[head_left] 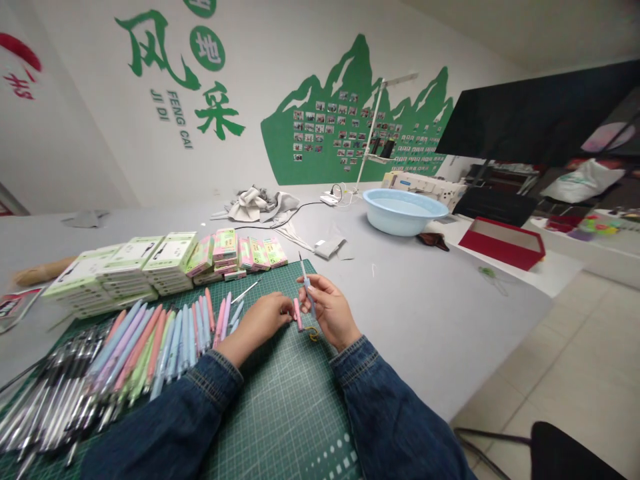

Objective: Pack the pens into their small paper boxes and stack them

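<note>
My right hand (334,312) is closed around a light blue pen barrel (307,285), held nearly upright with a thin refill tip sticking out of its top. My left hand (265,320) has its fingers bent together at a short pink pen barrel (298,315), which stands between the two hands. Just below them, a yellow loop (313,335) rests on the green cutting mat (280,407). Left of my left hand lies a row of pastel pen barrels (175,343) in blue, pink, purple and green. A slim white pen-like piece (246,291) lies beyond that hand.
Clear refills with black ends (55,393) are heaped at the lower left. White-and-green boxes (167,260) and smaller pink-and-green boxes (225,248) are stacked behind the pens. Further back are crumpled cloth (253,205), a blue basin (403,212) and a red box (503,245).
</note>
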{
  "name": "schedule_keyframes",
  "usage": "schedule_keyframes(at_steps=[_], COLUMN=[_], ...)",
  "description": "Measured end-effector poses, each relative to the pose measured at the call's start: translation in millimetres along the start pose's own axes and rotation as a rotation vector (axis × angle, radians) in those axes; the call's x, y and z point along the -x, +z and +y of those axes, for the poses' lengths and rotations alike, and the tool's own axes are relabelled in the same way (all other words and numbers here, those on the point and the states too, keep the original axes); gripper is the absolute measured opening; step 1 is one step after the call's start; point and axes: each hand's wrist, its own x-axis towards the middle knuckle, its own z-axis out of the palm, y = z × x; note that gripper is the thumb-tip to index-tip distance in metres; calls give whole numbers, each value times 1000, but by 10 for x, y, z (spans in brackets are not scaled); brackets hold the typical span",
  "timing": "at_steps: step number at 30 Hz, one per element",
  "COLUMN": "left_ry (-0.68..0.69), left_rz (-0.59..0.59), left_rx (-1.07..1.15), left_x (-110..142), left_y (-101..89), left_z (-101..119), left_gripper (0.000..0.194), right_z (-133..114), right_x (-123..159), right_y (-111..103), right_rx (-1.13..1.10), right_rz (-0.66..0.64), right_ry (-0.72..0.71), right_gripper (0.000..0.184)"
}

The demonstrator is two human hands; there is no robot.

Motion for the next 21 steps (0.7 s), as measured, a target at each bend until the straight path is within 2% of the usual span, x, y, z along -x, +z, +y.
schedule_keyframes(at_steps=[6, 13, 18, 21], left_ry=[15, -6, -84, -120], left_rz=[-19, -19, 38, 68], left_rx=[-79, -100, 3, 114], left_x=[20, 24, 75, 93], left_y=[79, 66, -45, -186], left_z=[-11, 5, -33, -53], left_gripper=[18, 10, 10, 24], right_z=[9, 25, 17, 32], right_x=[-6, -17, -14, -11], right_y=[-1, -44, -37, -24], right_rx=[-49, -100, -119, -114], right_rz=[10, -2, 5, 4], right_ry=[10, 70, 105, 114], right_gripper=[22, 25, 28, 30])
